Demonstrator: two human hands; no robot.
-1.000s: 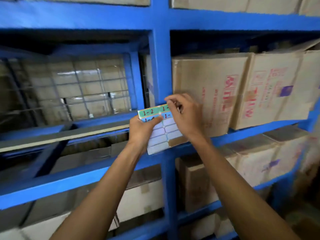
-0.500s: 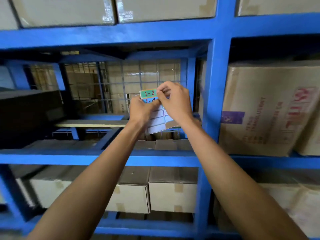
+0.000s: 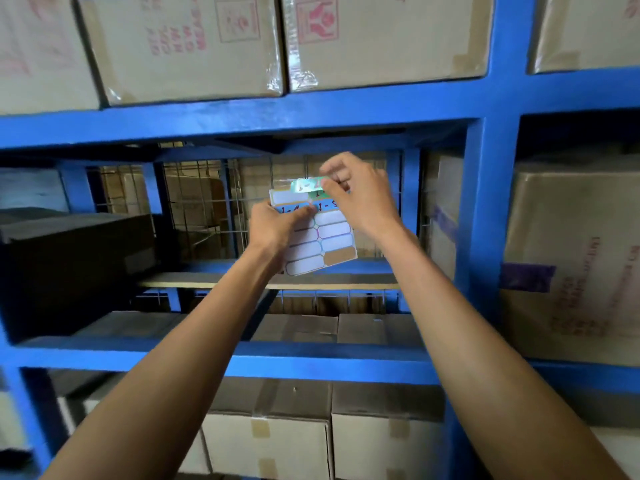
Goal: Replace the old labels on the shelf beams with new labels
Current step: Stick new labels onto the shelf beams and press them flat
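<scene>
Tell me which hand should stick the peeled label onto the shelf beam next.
The right hand. Its fingers already pinch the green label, lifted off the top of the label sheet, below the blue beam. The left hand grips the sheet, so it is busy.

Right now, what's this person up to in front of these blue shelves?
A person is standing at a blue shelf rack stacked with cardboard boxes, peeling a sticker. The left hand holds a sheet of labels, while the right hand pinches a green label at the sheet's top edge, lifted partly away from it. Its writing is too blurred to read. The label is not yet on any beam.
</scene>
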